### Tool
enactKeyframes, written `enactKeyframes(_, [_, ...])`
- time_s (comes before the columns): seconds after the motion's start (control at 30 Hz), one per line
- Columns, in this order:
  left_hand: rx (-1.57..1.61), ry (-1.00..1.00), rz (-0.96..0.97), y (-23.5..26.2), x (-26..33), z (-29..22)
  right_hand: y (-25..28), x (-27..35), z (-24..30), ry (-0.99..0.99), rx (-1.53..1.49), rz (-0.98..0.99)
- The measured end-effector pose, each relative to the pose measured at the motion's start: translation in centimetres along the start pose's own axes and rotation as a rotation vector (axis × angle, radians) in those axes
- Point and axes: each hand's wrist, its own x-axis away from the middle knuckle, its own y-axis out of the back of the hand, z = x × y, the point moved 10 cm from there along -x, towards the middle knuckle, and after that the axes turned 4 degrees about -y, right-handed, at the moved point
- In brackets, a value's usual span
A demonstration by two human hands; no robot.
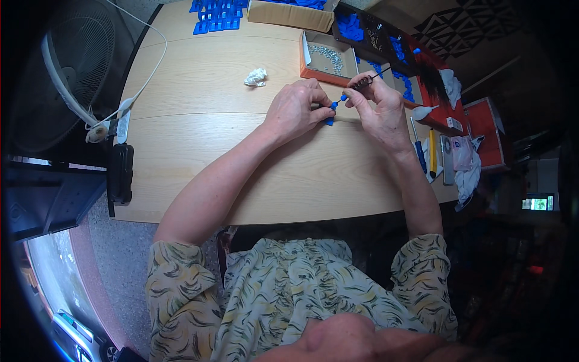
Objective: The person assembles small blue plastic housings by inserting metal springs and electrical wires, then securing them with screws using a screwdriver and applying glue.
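Over the middle of the wooden table, my left hand (pixel 297 107) pinches a small blue plastic part (pixel 330 120) between thumb and fingers. My right hand (pixel 386 114) is closed on a thin tool (pixel 360 84) with a dark, coiled-looking section and a blue piece near its lower end. That end meets the blue part at my left fingertips; the exact contact is too small to make out. Just beyond my hands stands an open cardboard box (pixel 306 67) with many small silvery metal pieces inside.
Blue parts (pixel 217 18) stand in rows at the far left. A crumpled white tissue (pixel 256 77) lies left of the metal pieces' box. Dark trays of blue parts (pixel 351 27) line the far right. A blue-handled screwdriver (pixel 420 158) and yellow cutter (pixel 432 154) lie right. A fan (pixel 72 66) stands left.
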Motion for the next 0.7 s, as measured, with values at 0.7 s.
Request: enactKeyframes(0.7, [-0.117, 0.048, -0.329, 14.6, -2.4, 1.9, -3.8, -11.9, 8.0, 0.287, -0.161, 0.026])
